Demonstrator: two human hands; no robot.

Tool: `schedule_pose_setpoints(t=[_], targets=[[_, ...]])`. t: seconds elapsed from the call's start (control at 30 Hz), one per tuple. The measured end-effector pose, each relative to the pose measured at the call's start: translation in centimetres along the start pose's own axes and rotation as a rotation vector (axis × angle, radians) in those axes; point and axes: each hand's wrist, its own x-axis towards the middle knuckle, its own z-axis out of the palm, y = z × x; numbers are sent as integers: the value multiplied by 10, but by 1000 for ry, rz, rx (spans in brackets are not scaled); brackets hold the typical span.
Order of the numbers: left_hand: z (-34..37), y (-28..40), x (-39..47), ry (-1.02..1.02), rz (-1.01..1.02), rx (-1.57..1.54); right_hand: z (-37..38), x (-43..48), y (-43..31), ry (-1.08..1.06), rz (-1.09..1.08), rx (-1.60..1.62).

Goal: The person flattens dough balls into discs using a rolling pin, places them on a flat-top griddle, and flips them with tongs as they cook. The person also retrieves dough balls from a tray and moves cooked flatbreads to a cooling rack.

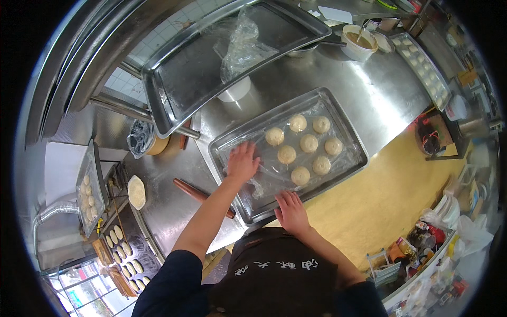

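A metal baking tray [253,214] lies before me on the steel worktop. Several round dough balls [300,175] rest on its right part, under clear plastic film [273,174]. My left hand [242,160] lies flat with its fingers spread on the film at the tray's left part, beside the dough balls. At the tray's near edge is my right hand [291,210], its fingers reaching over the rim and a little bent; whether it grips the rim I cannot tell. A wooden rolling pin [190,188] lies left of the tray, partly behind my left forearm.
Above the worktop [277,85], a large empty-looking tray [178,75] carries crumpled plastic film [241,47]. A white tub with brown filling [358,42] stands at the back right, near another dough tray [422,69]. At left are a dish of pale grains [136,192] and a lined bucket [156,143].
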Motion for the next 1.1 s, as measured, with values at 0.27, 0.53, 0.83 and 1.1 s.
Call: schedule_pose_setpoints(t=[0.27,0.53,0.83,1.1], targets=[[31,19,-26,15,128,-28,7,-7,2,-263,179,-194],[52,57,-83,3,554,-70,-13,-18,7,-100,135,-145],[75,43,-99,27,494,-48,-41,-9,79,65,231,-366],[69,45,-122,-15,510,-126,-56,-3,89,-199,201,-426]])
